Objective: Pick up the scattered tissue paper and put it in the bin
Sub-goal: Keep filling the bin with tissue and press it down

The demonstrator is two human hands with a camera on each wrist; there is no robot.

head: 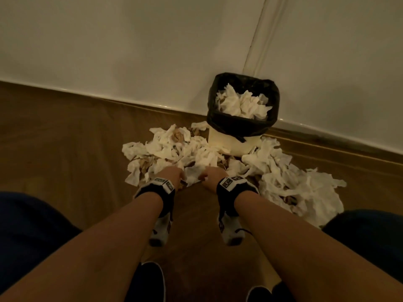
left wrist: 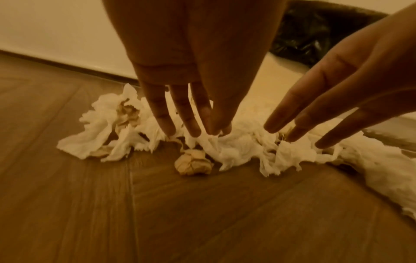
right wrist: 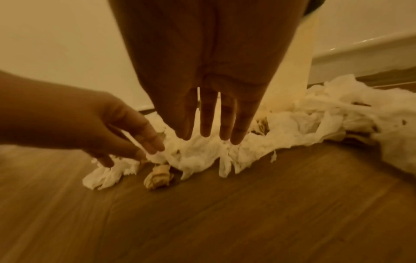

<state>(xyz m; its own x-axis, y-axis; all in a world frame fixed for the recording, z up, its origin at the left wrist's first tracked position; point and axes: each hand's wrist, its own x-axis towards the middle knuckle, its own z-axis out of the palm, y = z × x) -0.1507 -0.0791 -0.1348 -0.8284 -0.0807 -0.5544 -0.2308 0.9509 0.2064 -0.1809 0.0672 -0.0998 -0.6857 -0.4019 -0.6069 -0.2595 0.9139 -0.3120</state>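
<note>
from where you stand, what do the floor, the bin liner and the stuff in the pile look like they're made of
Floor: wood or wood-look planks, matt, with grain and seams.
Bin liner: thin black plastic, glossy and crinkled.
Pile: soft white tissue, torn and creased, with brownish crumpled paper wads mixed in.

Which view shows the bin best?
Head view: the whole bin stands by the wall, black liner folded over its rim, tissue heaped inside. Left wrist view catches only a strip of liner and pale side; right wrist view only a pale side behind the right hand.
</note>
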